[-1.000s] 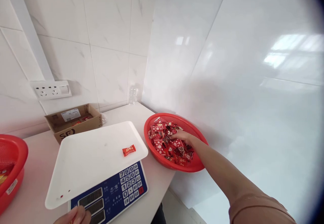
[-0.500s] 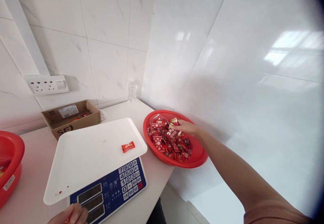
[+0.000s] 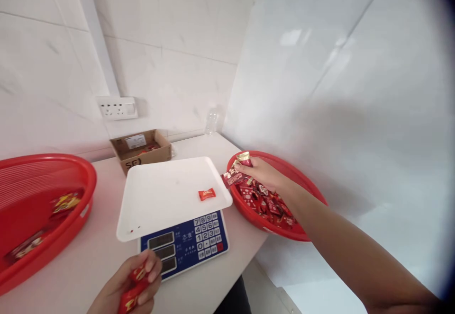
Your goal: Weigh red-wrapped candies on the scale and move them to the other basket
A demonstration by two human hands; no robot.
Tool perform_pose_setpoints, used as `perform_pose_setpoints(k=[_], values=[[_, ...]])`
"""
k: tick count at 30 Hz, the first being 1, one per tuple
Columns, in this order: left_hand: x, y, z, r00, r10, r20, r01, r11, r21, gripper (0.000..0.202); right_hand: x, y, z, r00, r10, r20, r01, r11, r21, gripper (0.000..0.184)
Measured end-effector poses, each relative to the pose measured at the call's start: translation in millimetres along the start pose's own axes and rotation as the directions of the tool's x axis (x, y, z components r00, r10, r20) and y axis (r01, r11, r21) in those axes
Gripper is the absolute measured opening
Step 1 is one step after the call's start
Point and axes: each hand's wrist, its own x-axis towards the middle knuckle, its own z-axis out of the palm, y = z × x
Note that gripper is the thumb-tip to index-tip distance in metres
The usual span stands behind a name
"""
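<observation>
My right hand is closed on several wrapped candies, red and gold, above the left rim of a red plastic basket. More red-wrapped candies lie heaped inside that basket. Low in the view, my left hand has its fingers wrapped round red-wrapped candies, in front of the scale's displays. A single red candy rests on the white tray of the blue weighing scale, towards its right side.
At the left stands another red basket with a few wrapped packets in it. An open cardboard box sits behind the scale. A clear plastic bottle stands in the corner by the walls. The white table ends at the front right.
My right hand has lifted candies from the heap towards the basket's left rim. The view has swung left, bringing the left basket and more of my left hand into sight.
</observation>
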Motion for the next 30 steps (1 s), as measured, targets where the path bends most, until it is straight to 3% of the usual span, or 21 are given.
perform_pose_setpoints(k=[3, 5, 8, 13, 19, 27, 30], values=[[-8, -3, 12.3, 0.997, 0.051, -0.054, -0.051, 0.999, 0.002, 0.029, 13, -17, 49, 0.990, -0.011, 0.143, 0.017, 0.999, -0.040, 0.025], [-14, -4, 14.8, 0.995, 0.072, -0.076, -0.071, 0.997, 0.011, 0.029, 22, -24, 76, 0.970, -0.067, 0.235, 0.093, 0.991, -0.101, 0.022], [-22, -2, 10.3, 0.991, 0.113, -0.069, -0.113, 0.994, 0.012, 0.028, 36, -27, 101, 0.952, -0.163, 0.258, 0.216, 0.957, -0.193, 0.023], [-30, 2, -3.6, 0.987, 0.129, -0.091, -0.133, 0.991, -0.031, 0.028, 41, -25, 95, 0.984, -0.072, 0.164, 0.114, 0.959, -0.261, 0.026], [-27, 4, -3.2, 0.987, 0.122, -0.105, -0.126, 0.992, -0.030, 0.027, 21, -27, 81, 0.976, -0.049, 0.213, 0.167, 0.795, -0.583, 0.023], [-26, 1, 4.0, 0.993, 0.106, -0.060, -0.107, 0.994, -0.010, 0.027, 24, -21, 129, 0.949, -0.079, 0.306, 0.222, 0.855, -0.469, 0.021], [-31, 1, -0.2, 0.990, 0.118, -0.081, -0.121, 0.992, -0.022, 0.027, 24, -23, 136, 0.931, -0.120, 0.344, 0.254, 0.890, -0.378, 0.021]])
